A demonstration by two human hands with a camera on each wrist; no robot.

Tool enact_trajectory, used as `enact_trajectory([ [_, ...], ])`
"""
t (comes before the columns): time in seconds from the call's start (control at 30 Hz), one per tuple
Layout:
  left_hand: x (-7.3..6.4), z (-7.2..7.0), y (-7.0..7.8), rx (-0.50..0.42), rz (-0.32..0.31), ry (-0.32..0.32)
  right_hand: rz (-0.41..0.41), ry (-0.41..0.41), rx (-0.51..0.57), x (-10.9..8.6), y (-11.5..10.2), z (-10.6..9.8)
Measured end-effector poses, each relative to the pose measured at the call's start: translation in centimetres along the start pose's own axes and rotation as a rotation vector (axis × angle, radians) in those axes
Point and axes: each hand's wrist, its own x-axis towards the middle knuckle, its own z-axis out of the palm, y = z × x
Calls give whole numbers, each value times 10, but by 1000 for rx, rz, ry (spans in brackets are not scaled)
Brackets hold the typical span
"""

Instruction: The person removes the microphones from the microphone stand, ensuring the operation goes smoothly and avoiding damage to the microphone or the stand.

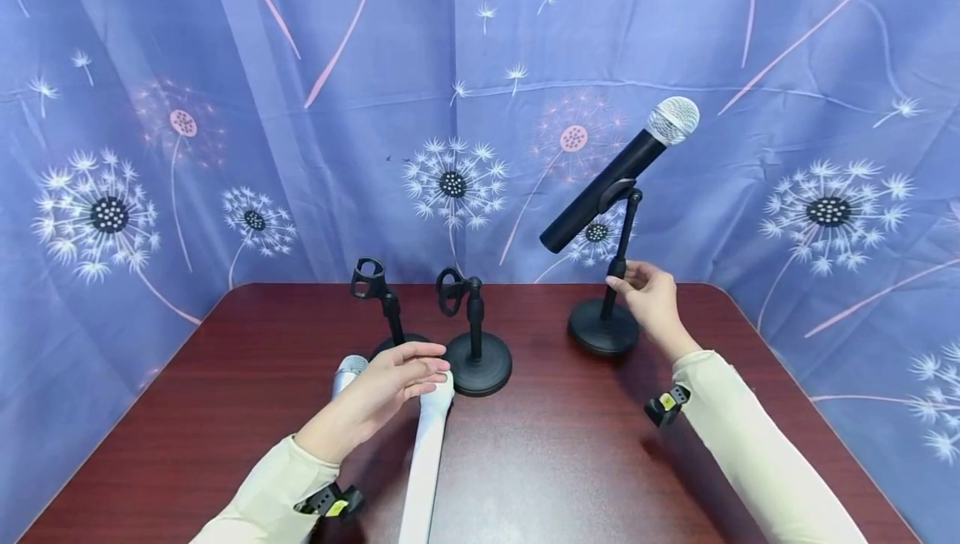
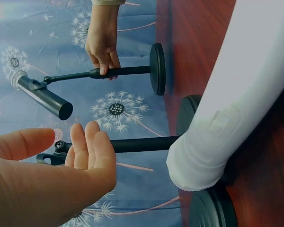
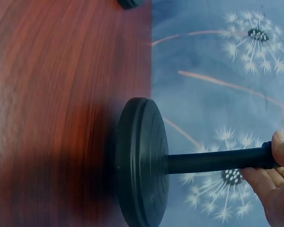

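My right hand (image 1: pixel 654 302) grips the pole of a black desk microphone stand (image 1: pixel 604 329) at the back right, thumb and fingers round its collar. In that stand's clip a black microphone (image 1: pixel 600 192) with a silver mesh head tilts up to the right. The round base shows close against the table in the right wrist view. My left hand (image 1: pixel 375 394) hovers with fingers loosely extended and nothing in its grasp. It is above the head end of a white microphone (image 1: pixel 426 461) and beside a second stand (image 1: pixel 480 365), whose clip holds nothing.
A third black stand (image 1: pixel 393 319) with a bare clip stands at the back left, its base partly hidden by my left hand. A silver-headed microphone (image 1: pixel 349 369) lies behind my left wrist. The reddish wooden table (image 1: pixel 570 461) ends at a blue dandelion-patterned curtain (image 1: pixel 360 152).
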Motion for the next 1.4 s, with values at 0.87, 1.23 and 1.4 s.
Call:
enact_trajectory([
  [0.87,-4,11,42,57,96,-14,-88,-128,58,-40,-49,9],
  [1.23,0,20,78,73,216,48,-75,-225,144,-57,-55,19],
  [1.4,3,25,91,56,275,35,-83,-242,139,-64,-59,22],
])
